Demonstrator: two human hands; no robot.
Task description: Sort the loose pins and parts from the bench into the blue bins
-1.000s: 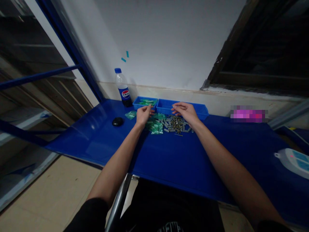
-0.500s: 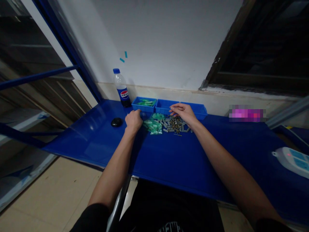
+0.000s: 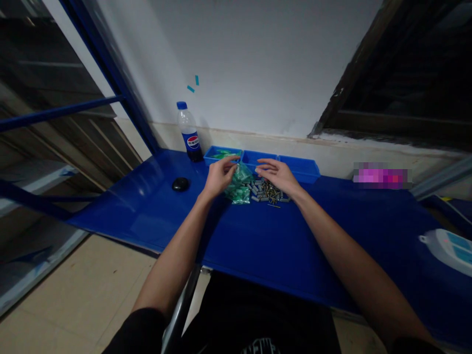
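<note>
Left hand (image 3: 217,178): fingers and thumb curled in at the upper edge of a green packet (image 3: 243,173). Looks like a pinch; can't tell for sure. Right hand (image 3: 280,176): fingers bent, facing the packet from its other side; can't tell if the fingertips hold anything. Packet is between the 2 hands.

Status, my read: partway. Done: some green pieces (image 3: 221,154) are in the left blue bin (image 3: 212,161), just beyond the left hand. Left to deal with: loose packets (image 3: 239,195) on the table (image 3: 254,246), below and beside the left hand, plus grey plugs (image 3: 257,191) and brassy screws (image 3: 272,192) heaped around and below the right hand. No count, pieces overlap. Whether the packet between the hands is filled: too blurred to call.
</note>
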